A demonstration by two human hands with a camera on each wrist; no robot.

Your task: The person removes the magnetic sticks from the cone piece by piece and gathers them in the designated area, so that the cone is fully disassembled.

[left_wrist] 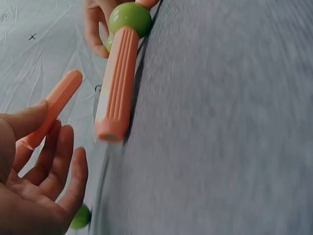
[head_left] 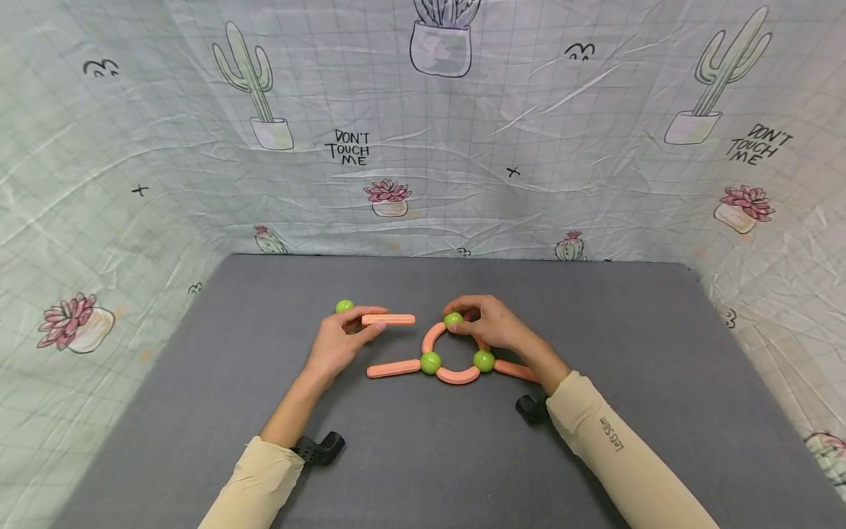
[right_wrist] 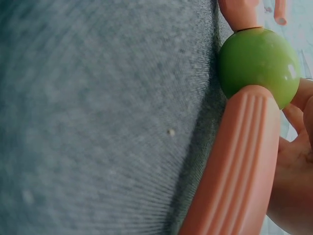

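My left hand point(head_left: 335, 345) pinches a straight orange ribbed rod point(head_left: 388, 319) between thumb and fingers, held out toward the right. At the ring's far side, my right hand point(head_left: 490, 321) grips a green ball point(head_left: 453, 320) with thumb and fingers. That ring joins green balls with curved orange pieces point(head_left: 458, 376). From its left ball point(head_left: 430, 362) a straight orange rod point(head_left: 393, 369) sticks out leftward. Another straight rod point(head_left: 515, 370) leaves the right ball point(head_left: 484, 361) and runs partly behind my right wrist. The left wrist view shows the held rod point(left_wrist: 61, 100) apart from the ring.
A loose green ball point(head_left: 344, 306) lies just beyond my left hand. The grey table point(head_left: 423, 455) ends at a pale curtain point(head_left: 463, 147) printed with cacti, which also hangs at both sides. Black wrist devices point(head_left: 320, 448) are strapped on both arms.
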